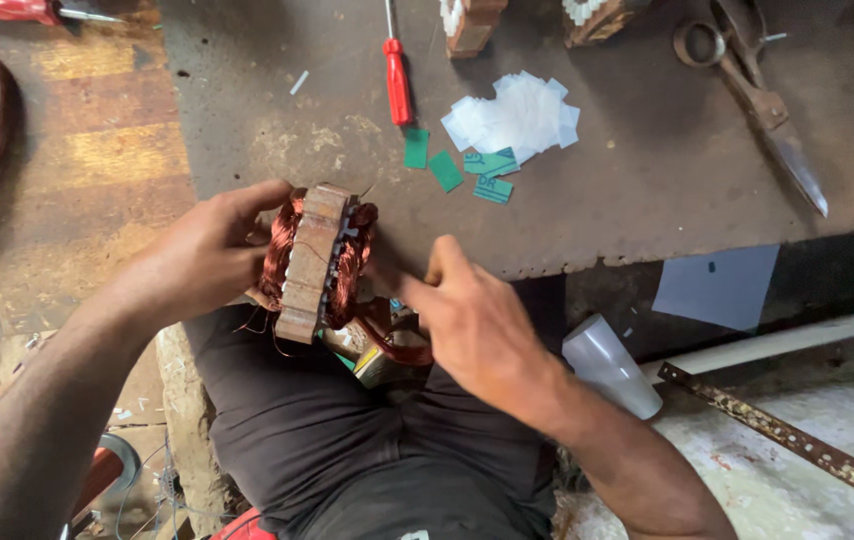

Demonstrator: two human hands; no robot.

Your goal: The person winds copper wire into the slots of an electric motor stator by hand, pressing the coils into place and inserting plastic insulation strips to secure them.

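**A:** So here's where we're at. We've got the motor stator (315, 262) up off the counter (597, 190), held over our lap right at the counter's near edge. Our left hand (209, 255) has its fingers curled shut around the far side of it, thumb on top of the laminated core. Our right hand (467, 320) is pinched closed at the copper winding on the near side, looks like on a strand of wire or an insulation slip, too small to tell which.

**B:** We'd guess that thing is heavy for its size, all stacked steel plates, stiff as anything. The copper coils are the touchy part though: thin enamelled wire, easy to nick or bend out of shape. We'd say hold it by the steel core like the left hand does, not by the windings.

**A:** Agreed. Loose wire ends are trailing below it too, so snagging seems likely.

**B:** What else is lying about?

**A:** A red screwdriver (398, 80) further back on the counter, green paper slips (457, 167) and a pile of clear film pieces (517, 115) beside them, rusty scissors (757, 95) well off to the right. A white plastic tube (609, 365) sits down below the edge.
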